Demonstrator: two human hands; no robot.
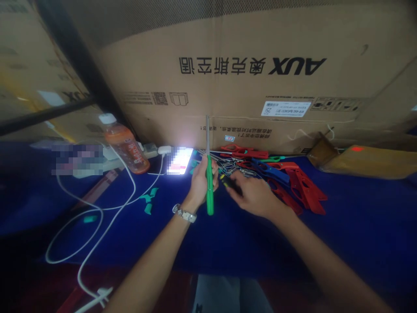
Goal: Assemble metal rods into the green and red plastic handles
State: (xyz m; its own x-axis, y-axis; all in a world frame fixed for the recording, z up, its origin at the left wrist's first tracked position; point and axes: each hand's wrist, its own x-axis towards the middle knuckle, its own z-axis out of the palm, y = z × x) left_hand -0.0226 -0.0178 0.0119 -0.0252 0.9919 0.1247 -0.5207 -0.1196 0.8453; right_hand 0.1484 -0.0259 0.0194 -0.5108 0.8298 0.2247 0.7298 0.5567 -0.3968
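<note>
Upright in my left hand [199, 182] is a green long-nosed lighter [210, 184] with a thin metal barrel pointing up; my fingers are closed around its side. My right hand [252, 191] grips a black-and-yellow handle [230, 184] that looks like a screwdriver's; any shaft is hidden. The two hands are close together but apart. Just beyond the right hand lies a heap of red lighter casings [301, 187], a blue casing [270, 171] and metal lighter parts [239, 167]. Small green plastic pieces [149, 200] lie left of my left hand.
A lit phone [180, 161] stands behind my left hand, with a white cable [112, 230] looping across the blue tabletop [228, 248]. An orange drink bottle [125, 145] leans at the left. A large cardboard box [228, 34] walls off the back; a yellowish packet [374, 163] lies right.
</note>
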